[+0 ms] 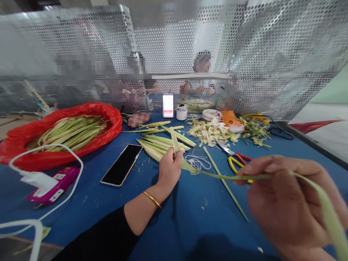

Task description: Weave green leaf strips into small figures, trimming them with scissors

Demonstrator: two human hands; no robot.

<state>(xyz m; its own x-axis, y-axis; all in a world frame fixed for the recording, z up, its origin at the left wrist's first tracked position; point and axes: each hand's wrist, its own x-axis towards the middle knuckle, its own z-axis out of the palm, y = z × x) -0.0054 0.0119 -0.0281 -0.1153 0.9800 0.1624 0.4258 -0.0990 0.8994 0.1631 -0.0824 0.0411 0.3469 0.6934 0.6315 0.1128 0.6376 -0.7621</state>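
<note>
My left hand (169,169) is closed round one end of a long green leaf strip (217,175) just above the blue table (174,224). The strip stretches rightwards to my right hand (288,203), close to the camera, whose fingers pinch it; its free end curves down past that hand at the right edge. A gold bangle sits on my left wrist. A pile of pale green leaves (163,141) lies just beyond my left hand. White thread (198,161) is coiled beside it.
A red bag of leaves (65,134) lies at the left. A black phone (122,165), a pink power bank (54,185) with white cable, scissors (235,156), leaf scraps (214,132), tape rolls and an orange cloth are scattered about. Perforated metal screens stand behind; other people sit beyond them.
</note>
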